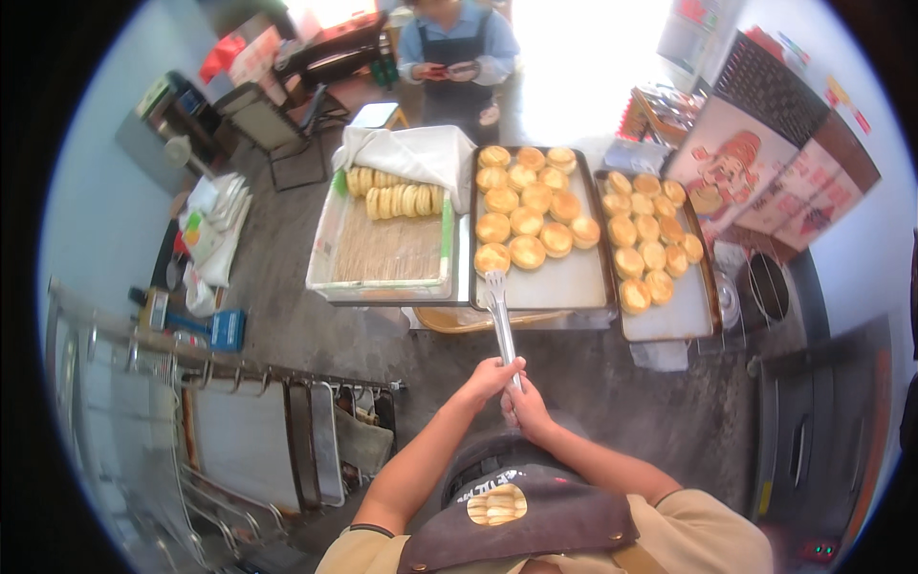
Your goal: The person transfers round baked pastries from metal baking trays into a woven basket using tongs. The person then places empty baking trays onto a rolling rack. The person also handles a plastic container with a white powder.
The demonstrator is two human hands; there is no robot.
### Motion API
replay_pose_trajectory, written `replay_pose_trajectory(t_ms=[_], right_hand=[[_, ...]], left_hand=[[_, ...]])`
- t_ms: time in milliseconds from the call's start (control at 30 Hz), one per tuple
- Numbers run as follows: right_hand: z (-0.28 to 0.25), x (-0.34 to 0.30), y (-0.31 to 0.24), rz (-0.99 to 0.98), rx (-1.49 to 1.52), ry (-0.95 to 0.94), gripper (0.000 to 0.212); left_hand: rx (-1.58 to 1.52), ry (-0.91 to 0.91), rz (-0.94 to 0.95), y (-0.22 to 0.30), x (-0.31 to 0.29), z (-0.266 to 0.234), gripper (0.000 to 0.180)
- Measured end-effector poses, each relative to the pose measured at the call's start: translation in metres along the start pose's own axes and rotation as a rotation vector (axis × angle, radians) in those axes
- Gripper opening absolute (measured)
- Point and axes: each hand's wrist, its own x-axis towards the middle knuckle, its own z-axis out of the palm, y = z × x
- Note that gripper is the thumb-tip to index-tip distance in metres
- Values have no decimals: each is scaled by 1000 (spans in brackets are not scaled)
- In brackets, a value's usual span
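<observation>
A pair of metal tongs (503,327) points away from me over the front edge of the middle tray (583,287). My left hand (491,377) is closed round its handle, and my right hand (525,402) is closed at the handle's near end. The tips reach the front-left round golden bun (492,258); whether they grip it I cannot tell. Behind it stand rows of similar buns, with bare paper at the tray's front right. Left of the tray, a white box (322,258) holds rows of buns (404,201) at its back, partly under a white cloth (406,153).
A second tray (684,320) of buns lies to the right. Across the table a person in an apron (459,57) holds something small. A metal rack with trays (239,435) stands at lower left, a dark cabinet (813,421) at lower right. A folding chair (273,124) is behind.
</observation>
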Motion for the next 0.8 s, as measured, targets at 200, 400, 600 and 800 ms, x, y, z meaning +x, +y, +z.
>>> replay_pose_trajectory(t_ms=[200, 400, 600, 800], right_hand=[[30, 49, 7, 64, 39, 155, 27], [61, 114, 0, 63, 225, 156, 28], [65, 143, -19, 87, 17, 220, 50], [48, 123, -55, 356, -23, 334, 55]], left_hand=[[82, -169, -209, -6, 44, -49, 56], [-30, -140, -289, 14, 81, -93, 56], [-67, -41, -349, 26, 78, -142, 65], [-117, 95, -385, -6, 61, -225, 71]])
